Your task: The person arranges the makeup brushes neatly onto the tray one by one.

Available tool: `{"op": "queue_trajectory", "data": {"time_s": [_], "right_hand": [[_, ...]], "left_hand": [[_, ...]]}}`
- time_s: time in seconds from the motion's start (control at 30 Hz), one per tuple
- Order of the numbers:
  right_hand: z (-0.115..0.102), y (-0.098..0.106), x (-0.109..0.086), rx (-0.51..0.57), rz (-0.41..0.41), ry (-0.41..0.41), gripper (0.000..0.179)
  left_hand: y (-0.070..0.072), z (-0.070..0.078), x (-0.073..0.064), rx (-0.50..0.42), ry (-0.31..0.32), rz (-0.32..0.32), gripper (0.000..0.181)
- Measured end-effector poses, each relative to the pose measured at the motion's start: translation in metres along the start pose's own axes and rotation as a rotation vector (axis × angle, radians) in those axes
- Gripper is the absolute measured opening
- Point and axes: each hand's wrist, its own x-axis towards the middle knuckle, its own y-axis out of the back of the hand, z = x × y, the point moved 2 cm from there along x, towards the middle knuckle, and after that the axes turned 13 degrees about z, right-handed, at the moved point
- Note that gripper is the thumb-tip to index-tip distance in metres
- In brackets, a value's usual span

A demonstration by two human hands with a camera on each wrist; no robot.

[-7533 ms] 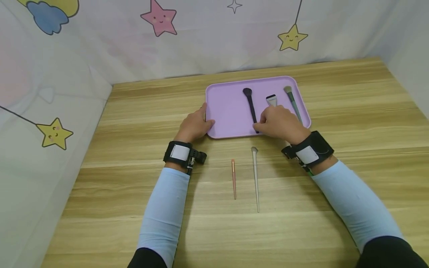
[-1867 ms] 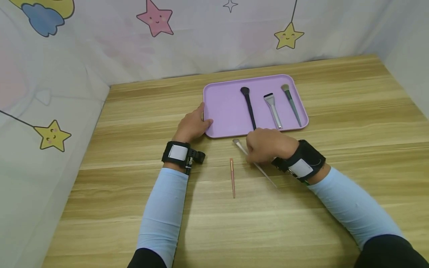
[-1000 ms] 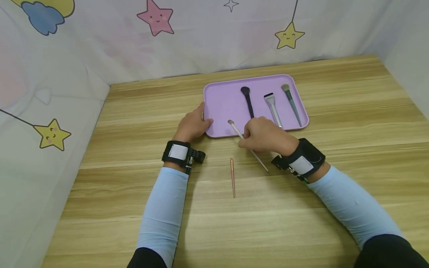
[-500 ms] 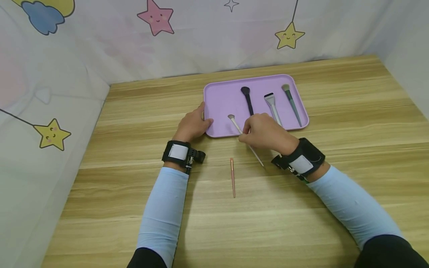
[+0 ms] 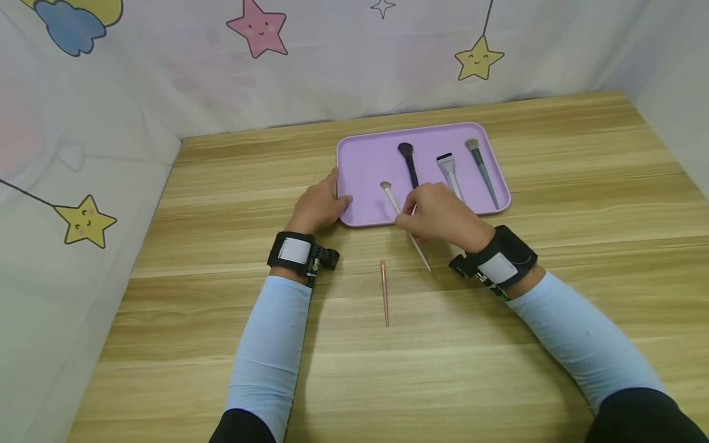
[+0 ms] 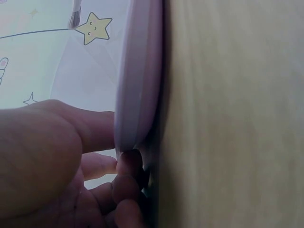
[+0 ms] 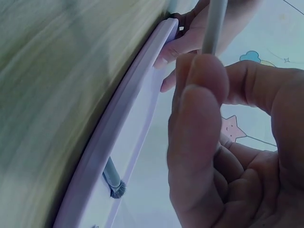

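Observation:
My right hand (image 5: 443, 212) pinches a slim white-handled makeup brush (image 5: 419, 251) between thumb and fingertips. The brush slants across the tray's front rim, its head over the tray and its handle end over the table. In the right wrist view its pale handle (image 7: 214, 26) rises from my fingertips. My left hand (image 5: 317, 206) grips the left end of the lilac tray (image 5: 365, 169); the left wrist view shows the thumb over the tray's rim (image 6: 137, 71) and fingers curled at its underside. A black makeup brush (image 5: 408, 161) lies in the tray, partly hidden by my right hand.
Right of the black brush, the tray holds a silver flat-headed brush (image 5: 450, 173) and a green-handled brush (image 5: 483, 172). A small pink brush (image 5: 384, 295) lies on the wooden table (image 5: 221, 320) in front of the tray. A patterned curtain (image 5: 343, 67) stands behind.
The right hand has let go of the black brush, picked the white-handled brush off the table and carried it forward over the tray's front edge. The left hand stays on the tray.

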Motion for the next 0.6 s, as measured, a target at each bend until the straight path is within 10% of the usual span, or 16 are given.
{"op": "queue_trajectory", "data": {"time_s": [0.6], "right_hand": [[0.0011, -0.0007, 0.0058, 0.018, 0.055, -0.01, 0.019]], "left_hand": [[0.0, -0.0008, 0.0001, -0.003, -0.017, 0.002, 0.074]]}}
